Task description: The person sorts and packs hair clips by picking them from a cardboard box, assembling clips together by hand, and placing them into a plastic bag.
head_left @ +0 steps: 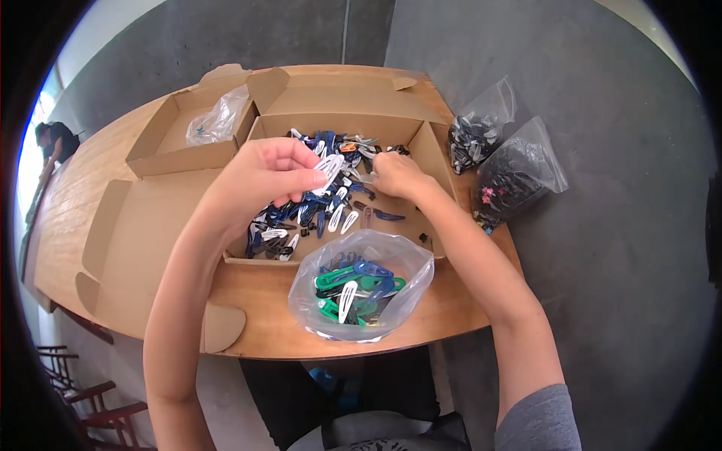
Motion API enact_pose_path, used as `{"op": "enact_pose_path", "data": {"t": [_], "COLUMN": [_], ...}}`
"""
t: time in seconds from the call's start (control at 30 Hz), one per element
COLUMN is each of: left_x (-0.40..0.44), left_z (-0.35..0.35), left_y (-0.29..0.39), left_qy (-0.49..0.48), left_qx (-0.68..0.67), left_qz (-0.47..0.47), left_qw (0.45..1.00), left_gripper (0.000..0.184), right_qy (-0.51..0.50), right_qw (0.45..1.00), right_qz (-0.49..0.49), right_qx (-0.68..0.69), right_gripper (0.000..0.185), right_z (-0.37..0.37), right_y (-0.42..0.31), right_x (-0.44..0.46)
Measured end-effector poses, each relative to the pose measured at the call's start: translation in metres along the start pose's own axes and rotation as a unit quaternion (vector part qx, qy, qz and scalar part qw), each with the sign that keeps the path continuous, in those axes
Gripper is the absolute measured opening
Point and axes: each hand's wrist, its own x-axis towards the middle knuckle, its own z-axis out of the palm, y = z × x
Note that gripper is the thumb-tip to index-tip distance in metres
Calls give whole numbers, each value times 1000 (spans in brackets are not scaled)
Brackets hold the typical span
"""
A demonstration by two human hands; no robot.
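Note:
My left hand [282, 171] is closed on white snap hair clips [329, 171], pinched between thumb and fingers above a cardboard box [440, 169]. Inside that box lies a heap of loose hair clips [308, 214], mostly blue, white and black. On the box's right side my right hand [397, 174] reaches down among the clips with its fingers bent together; what its fingertips hold is hard to make out. In front of the box an open plastic bag [410, 259] contains green, blue and white snap clips [361, 286].
Two clear bags of dark clips, one upper [477, 135] and one lower [519, 177], stand at the table's right edge. A smaller cardboard box [162, 154] with a crumpled plastic bag [219, 119] sits back left. Another person [56, 143] is at the far left, chairs [105, 406] below.

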Motion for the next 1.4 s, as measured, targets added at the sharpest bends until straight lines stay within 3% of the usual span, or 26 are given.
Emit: {"op": "enact_pose_path", "data": {"t": [0.07,0.2,0.27,0.43,0.6,0.73,0.8,0.97,1.07,1.17,1.27,1.33,1.4], "left_x": [-26,-54,-59,-56,-57,-63,-56,-51,-52,-64,-78,-83,-81], "left_z": [9,26,31,29,31,42,50,62,53,43,39,40,40], "left_y": [12,16,20,18,18,25,12,7,11,-2,-11,-18,-21], "left_qy": [-13,-69,-19,-43,-15,-54,-36,-8,112,144,101,71,56], "left_qx": [-28,35,238,231,227,227,289,369,256,198,145,64,45], "left_qz": [54,40,80,53,119,123,238,299,262,175,88,92,92], "left_qw": [998,996,968,970,966,965,927,880,924,954,980,991,993], "left_gripper": [12,11,14,14,9,7,8,8,10,15,19,18,13], "right_qy": [-18,-19,-11,-6,17,18,19,28,76,162,163,149,151], "right_qw": [1000,1000,1000,1000,1000,1000,1000,1000,994,964,934,934,936], "right_qz": [0,15,10,8,16,8,0,2,-14,-74,-91,-136,-241], "right_qx": [-8,-8,-16,-21,-1,-4,1,14,71,198,304,294,208], "right_gripper": [15,17,18,19,18,18,18,18,18,19,10,6,12], "right_z": [-2,1,1,-6,-12,-14,-19,-22,-31,-63,-117,-130,-119], "right_y": [1,5,5,6,7,5,0,1,4,-7,-50,-72,-85], "right_x": [-1,1,1,-3,-3,-6,-10,-12,-19,-54,-123,-156,-168]}}
